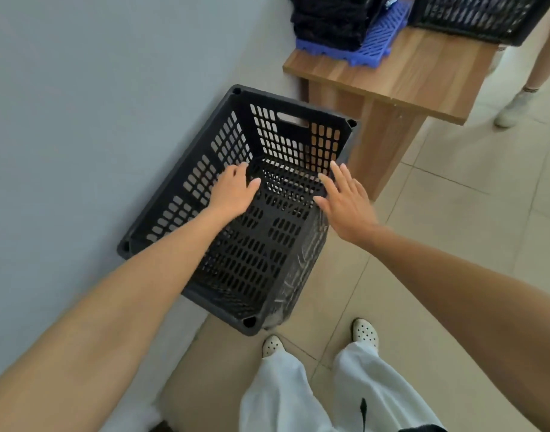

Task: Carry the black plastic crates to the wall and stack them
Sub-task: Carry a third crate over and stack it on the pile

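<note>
1. Crate sat on the floor, open side up, long side against the wall, just beside the table.
2. Left hand was over the crate's wall-side half, fingers loosely spread, gripping nothing.
3. Right hand was over the crate's outer rim, flat, fingers splayed, holding nothing.
4. Couldn't tell whether either hand touched the crate.
5. Second crate sat on the table, next to a blue pallet.
</note>
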`<action>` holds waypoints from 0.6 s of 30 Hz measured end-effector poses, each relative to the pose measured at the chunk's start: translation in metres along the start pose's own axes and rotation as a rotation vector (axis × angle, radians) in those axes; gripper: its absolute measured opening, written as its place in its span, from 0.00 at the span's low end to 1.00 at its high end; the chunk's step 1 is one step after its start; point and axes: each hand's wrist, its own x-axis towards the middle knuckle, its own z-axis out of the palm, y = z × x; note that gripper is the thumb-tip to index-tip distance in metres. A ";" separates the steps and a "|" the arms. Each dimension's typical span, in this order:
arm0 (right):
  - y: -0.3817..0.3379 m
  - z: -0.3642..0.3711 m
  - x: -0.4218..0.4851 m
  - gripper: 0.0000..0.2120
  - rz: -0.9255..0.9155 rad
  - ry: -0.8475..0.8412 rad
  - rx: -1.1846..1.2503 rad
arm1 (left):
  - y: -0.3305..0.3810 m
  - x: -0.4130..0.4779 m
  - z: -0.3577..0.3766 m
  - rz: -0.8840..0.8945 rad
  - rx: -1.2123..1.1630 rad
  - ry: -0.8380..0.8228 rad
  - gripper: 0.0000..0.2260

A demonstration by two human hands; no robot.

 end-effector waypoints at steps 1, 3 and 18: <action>0.011 -0.006 0.002 0.28 -0.079 -0.031 -0.065 | 0.014 -0.012 0.013 -0.001 -0.047 -0.025 0.26; 0.028 -0.019 0.008 0.27 -0.228 -0.079 -0.196 | 0.044 -0.038 0.039 -0.015 -0.141 -0.070 0.28; 0.006 -0.018 0.036 0.17 -0.727 -0.235 -0.523 | 0.084 -0.127 0.098 -0.116 0.323 0.249 0.29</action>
